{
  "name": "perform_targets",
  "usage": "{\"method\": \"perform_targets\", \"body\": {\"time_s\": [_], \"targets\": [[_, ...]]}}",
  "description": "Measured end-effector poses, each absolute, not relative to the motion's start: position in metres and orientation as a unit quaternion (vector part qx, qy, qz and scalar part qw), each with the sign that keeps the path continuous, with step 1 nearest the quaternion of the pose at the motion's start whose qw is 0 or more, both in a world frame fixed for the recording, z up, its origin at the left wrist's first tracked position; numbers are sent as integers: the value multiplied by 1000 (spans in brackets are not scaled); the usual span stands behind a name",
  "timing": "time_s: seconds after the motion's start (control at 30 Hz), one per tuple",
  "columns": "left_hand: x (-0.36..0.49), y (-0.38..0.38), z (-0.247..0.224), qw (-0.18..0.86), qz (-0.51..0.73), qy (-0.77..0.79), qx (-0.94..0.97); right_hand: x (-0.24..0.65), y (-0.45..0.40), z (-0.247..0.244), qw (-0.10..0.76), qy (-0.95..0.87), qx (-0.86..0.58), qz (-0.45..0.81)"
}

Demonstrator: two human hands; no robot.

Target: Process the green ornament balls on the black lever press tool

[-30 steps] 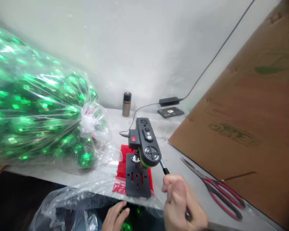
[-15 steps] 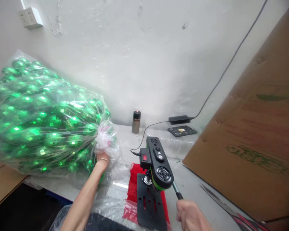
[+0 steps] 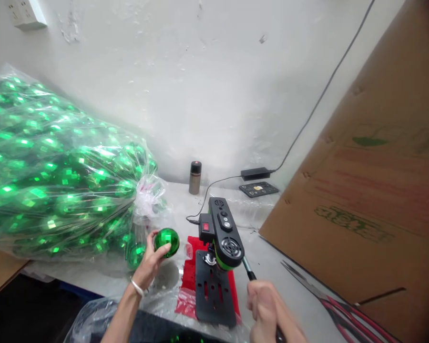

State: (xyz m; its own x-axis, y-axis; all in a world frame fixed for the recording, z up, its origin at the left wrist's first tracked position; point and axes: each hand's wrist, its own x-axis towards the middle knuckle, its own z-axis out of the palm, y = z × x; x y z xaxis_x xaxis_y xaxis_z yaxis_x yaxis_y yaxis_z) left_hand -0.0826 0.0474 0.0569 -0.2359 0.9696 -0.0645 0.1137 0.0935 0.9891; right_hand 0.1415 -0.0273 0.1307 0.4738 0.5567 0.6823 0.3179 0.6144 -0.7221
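My left hand (image 3: 150, 259) is closed around a shiny green faceted ball (image 3: 167, 242), thumb on its near side. It is beside the mouth of a large clear plastic bag (image 3: 148, 195) full of such balls. My right hand (image 3: 268, 305) wraps around the black handle of a metal lever (image 3: 249, 270). This lever runs to a black powered device (image 3: 224, 228) with round vents and a red switch. Below the device is a slotted black base plate (image 3: 215, 305), lying over a red sheet (image 3: 189, 276).
A cardboard box (image 3: 343, 200) leans at the right, with red-handled pliers-like tools (image 3: 329, 300) in front. By the wall stand a small dark-capped bottle (image 3: 195, 178), a power adapter (image 3: 255, 173) and a phone-like slab (image 3: 259, 189). A cable (image 3: 321, 95) rises rightward.
My left hand has come out of the bag's mouth with a green ball and moved toward the device. My right hand remains on the lever handle. The whole view has shifted slightly.
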Motion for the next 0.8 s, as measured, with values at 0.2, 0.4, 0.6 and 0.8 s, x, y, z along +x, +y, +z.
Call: {"method": "perform_targets", "body": {"time_s": [0.2, 0.4, 0.6, 0.8], "targets": [[-35, 0, 38, 690, 605, 390, 81, 156, -24, 134, 715, -570, -400, 67], [-10, -1, 30, 692, 607, 390, 29, 157, -24, 148, 687, -583, -427, 82], [13, 2, 11, 626, 607, 458, 172, 159, -26, 147, 681, -592, -424, 78], [25, 5, -11, 412, 606, 589, 341, 160, -26, 141, 684, -607, -397, 73]]}}
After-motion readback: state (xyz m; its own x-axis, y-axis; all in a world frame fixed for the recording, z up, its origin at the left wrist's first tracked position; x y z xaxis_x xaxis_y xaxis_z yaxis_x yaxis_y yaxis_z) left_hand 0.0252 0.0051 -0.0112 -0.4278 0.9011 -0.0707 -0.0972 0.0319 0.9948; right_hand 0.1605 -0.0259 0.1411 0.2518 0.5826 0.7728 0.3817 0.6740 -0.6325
